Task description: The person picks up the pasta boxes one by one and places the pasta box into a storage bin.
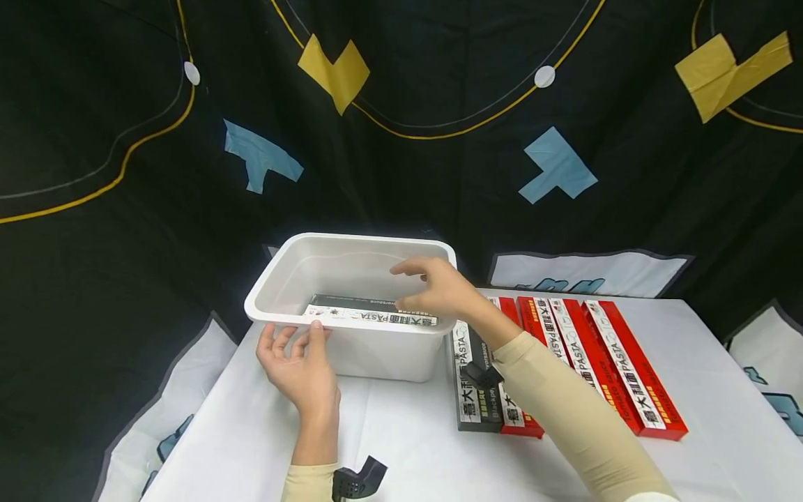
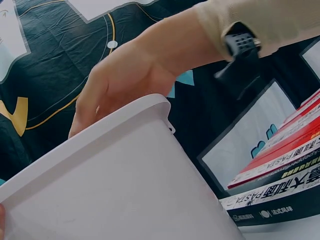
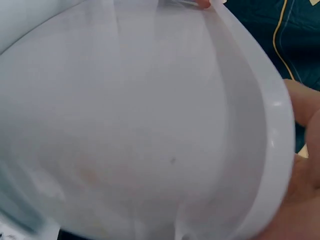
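A white plastic bin (image 1: 383, 352) stands at the table's far edge. Inside it lies a dark pasta box (image 1: 357, 305) with a white label strip; whether others are under it is hidden. At the bin's front lip, my left hand (image 1: 304, 373) holds on with curled fingers and thumb just under the rim. My right hand (image 1: 436, 286) hovers over the bin's right end, thumb and fingers spread apart with nothing between them. In the left wrist view the right hand (image 2: 125, 82) shows beyond the rim, its fingertips hidden by the bin wall.
Right of the bin, a dark pasta box (image 1: 470, 390) lies beside several red pasta boxes (image 1: 633, 369), partly covered by the right forearm. A white cloth covers the table (image 1: 401, 446). Behind hangs a black curtain (image 1: 414, 188) with yellow and blue tape.
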Tool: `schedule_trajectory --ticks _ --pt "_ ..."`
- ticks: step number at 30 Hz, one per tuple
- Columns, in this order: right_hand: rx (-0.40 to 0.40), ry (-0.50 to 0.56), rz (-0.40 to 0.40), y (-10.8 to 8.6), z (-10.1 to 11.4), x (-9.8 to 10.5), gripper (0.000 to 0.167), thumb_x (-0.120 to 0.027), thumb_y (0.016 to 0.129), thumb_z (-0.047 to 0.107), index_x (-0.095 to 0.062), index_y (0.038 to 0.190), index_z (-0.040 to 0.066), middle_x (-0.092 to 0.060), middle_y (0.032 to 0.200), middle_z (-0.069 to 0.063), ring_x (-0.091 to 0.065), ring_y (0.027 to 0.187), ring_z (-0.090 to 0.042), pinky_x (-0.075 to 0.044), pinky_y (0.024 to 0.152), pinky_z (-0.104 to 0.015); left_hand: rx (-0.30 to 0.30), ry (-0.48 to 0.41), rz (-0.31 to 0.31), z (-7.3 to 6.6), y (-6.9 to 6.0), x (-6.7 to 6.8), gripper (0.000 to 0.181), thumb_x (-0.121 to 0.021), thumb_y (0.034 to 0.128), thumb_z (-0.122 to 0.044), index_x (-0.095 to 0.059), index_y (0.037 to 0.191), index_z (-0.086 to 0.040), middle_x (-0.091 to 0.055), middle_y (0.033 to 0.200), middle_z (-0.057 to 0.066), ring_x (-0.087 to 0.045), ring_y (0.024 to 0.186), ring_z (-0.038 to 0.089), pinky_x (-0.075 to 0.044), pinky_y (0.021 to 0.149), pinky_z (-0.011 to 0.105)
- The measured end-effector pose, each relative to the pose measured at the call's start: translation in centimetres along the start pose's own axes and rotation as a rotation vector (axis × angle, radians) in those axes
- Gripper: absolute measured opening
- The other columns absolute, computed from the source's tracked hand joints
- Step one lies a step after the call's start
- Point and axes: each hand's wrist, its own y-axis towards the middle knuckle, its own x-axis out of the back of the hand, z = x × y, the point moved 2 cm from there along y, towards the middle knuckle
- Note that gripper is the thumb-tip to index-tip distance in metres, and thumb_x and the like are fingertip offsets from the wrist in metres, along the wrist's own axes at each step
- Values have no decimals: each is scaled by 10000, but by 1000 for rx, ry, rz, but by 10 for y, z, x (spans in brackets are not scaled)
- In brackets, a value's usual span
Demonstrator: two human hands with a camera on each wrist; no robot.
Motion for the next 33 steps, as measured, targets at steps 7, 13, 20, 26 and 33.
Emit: schedule_trajectory --ticks 7,13,20,26,33 --pt "66 184 -89 -32 -10 7 646 -780 792 238 -526 1385 237 -537 1373 85 -494 1228 -134 -459 1046 -378 5 13 6 0 -1 0 683 -691 878 17 -293 1415 -126 -414 1268 138 -605 924 265 -584 851 375" --pt "24 289 -138 -58 -16 15 702 -776 799 224 -471 1431 252 -470 1432 78 -466 1260 -168 -446 1058 -462 6 14 -5 1 0 0 678 -695 874 18 -301 1409 -120 -416 1255 135 -604 909 261 -587 843 376" --pt "-11 384 -187 -87 -24 23 666 -765 833 174 -474 1428 251 -447 1446 53 -491 1282 -284 -467 1032 -451 14 -6 -33 2 1 -1 669 -696 862 45 -315 1389 -115 -423 1231 144 -601 870 250 -594 824 382" --pt "3 404 -240 -118 -37 35 681 -758 844 95 -447 1448 146 -428 1477 7 -412 1344 -233 -423 1082 -398 27 7 -32 2 -1 -2 687 -696 861 47 -305 1402 -115 -420 1242 140 -603 883 247 -591 833 374" --pt "-43 371 -368 -157 -53 50 720 -748 841 31 -421 1469 165 -373 1510 4 -423 1330 -251 -468 1001 -229 23 13 -29 -1 0 -2 680 -700 868 23 -301 1401 -115 -413 1244 138 -607 875 247 -589 838 367"
